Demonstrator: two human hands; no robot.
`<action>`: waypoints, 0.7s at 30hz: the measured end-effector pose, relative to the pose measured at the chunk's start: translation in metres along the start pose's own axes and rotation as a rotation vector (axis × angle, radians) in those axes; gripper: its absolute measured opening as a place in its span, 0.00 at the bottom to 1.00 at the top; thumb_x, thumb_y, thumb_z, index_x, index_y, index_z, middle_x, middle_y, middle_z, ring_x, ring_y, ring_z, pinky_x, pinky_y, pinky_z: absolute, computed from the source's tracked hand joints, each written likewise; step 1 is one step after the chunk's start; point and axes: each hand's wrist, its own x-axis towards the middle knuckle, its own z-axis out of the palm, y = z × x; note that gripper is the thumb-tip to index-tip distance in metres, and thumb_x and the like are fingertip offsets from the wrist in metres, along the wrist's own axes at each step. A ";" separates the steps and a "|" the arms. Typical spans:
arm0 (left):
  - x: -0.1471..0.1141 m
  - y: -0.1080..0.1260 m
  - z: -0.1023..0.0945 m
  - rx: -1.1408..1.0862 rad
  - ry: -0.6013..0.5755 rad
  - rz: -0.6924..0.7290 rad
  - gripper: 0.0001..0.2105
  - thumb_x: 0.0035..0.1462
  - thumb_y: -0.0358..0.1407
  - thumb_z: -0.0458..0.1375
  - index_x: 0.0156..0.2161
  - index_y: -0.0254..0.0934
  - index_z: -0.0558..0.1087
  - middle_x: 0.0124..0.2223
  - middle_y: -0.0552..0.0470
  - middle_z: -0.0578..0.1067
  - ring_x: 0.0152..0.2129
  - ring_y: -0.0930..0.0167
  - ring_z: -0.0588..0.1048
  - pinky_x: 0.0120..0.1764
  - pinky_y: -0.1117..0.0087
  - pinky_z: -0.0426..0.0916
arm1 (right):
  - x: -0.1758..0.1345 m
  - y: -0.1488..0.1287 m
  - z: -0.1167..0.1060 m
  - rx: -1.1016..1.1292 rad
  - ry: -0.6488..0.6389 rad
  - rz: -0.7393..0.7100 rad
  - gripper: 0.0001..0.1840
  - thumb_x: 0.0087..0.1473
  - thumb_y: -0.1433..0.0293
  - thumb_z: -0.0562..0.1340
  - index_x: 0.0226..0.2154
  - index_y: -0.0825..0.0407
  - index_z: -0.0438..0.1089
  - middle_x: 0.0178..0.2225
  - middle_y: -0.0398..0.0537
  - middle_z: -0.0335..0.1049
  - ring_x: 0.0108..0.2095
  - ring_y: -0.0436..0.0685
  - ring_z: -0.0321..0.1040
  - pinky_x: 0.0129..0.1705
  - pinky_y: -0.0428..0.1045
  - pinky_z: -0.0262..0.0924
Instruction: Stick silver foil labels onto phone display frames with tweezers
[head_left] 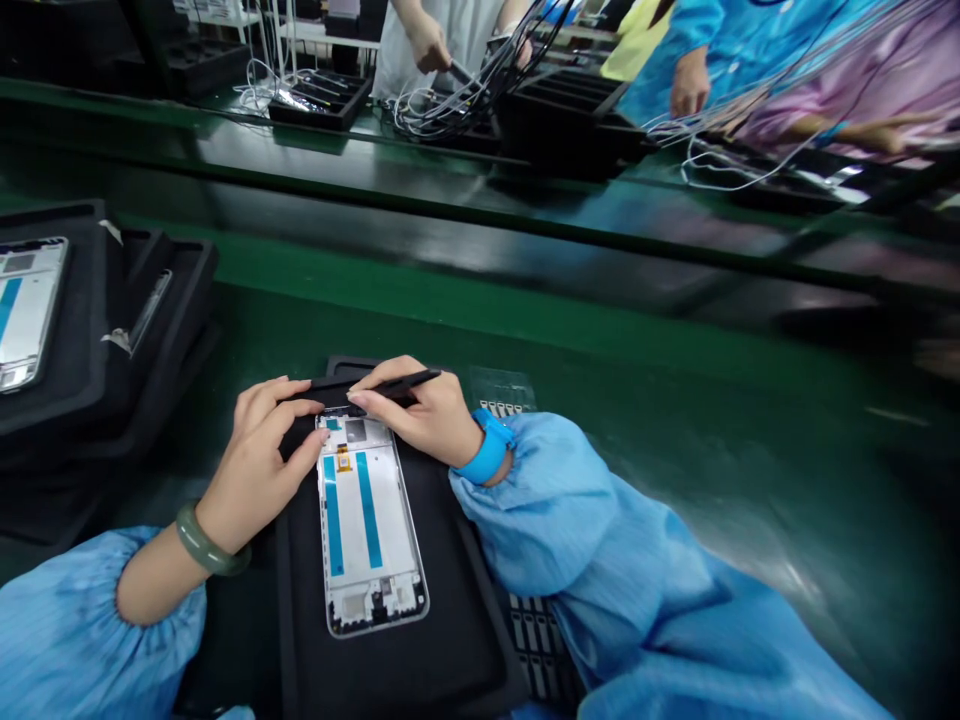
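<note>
A silver phone mid-frame (382, 540) with two blue adhesive strips and a small gold flex piece lies lengthwise on a black foam tray (457, 620). My left hand (259, 455) steadies its upper left corner, thumb on the side edge and curved fingers at the top. In my right hand (427, 420), black tweezers (409, 383) are pinched between thumb and fingers over the frame's top edge. The tweezers' tips are hidden by the fingers, so I cannot tell whether they touch a part.
Stacked black trays (90, 400) with another phone frame (30, 310) stand at left. A clear plastic sheet with small metal parts (502, 405) lies beyond my right wrist, and a strip of parts (536, 640) beside the tray. Across the bench, co-workers handle cables (450, 110) and trays.
</note>
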 end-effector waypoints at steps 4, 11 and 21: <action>0.000 0.000 0.001 -0.002 0.005 -0.004 0.11 0.56 0.36 0.55 0.45 0.38 0.69 0.50 0.47 0.68 0.52 0.62 0.61 0.54 0.55 0.59 | 0.003 0.002 0.000 0.017 -0.094 0.068 0.09 0.51 0.64 0.63 0.31 0.54 0.70 0.28 0.42 0.72 0.28 0.47 0.70 0.31 0.42 0.63; 0.000 -0.001 0.002 -0.012 0.025 -0.003 0.09 0.56 0.36 0.55 0.43 0.39 0.70 0.50 0.48 0.68 0.51 0.62 0.62 0.53 0.53 0.59 | 0.004 0.004 0.005 0.058 -0.066 0.201 0.11 0.49 0.62 0.64 0.28 0.54 0.69 0.25 0.40 0.70 0.24 0.46 0.66 0.28 0.42 0.60; 0.013 0.001 0.007 -0.045 -0.008 0.000 0.11 0.55 0.38 0.54 0.44 0.40 0.69 0.49 0.47 0.69 0.51 0.61 0.64 0.53 0.52 0.59 | -0.002 -0.001 -0.073 0.459 0.372 0.511 0.16 0.46 0.56 0.63 0.30 0.50 0.64 0.28 0.41 0.73 0.26 0.49 0.72 0.30 0.45 0.71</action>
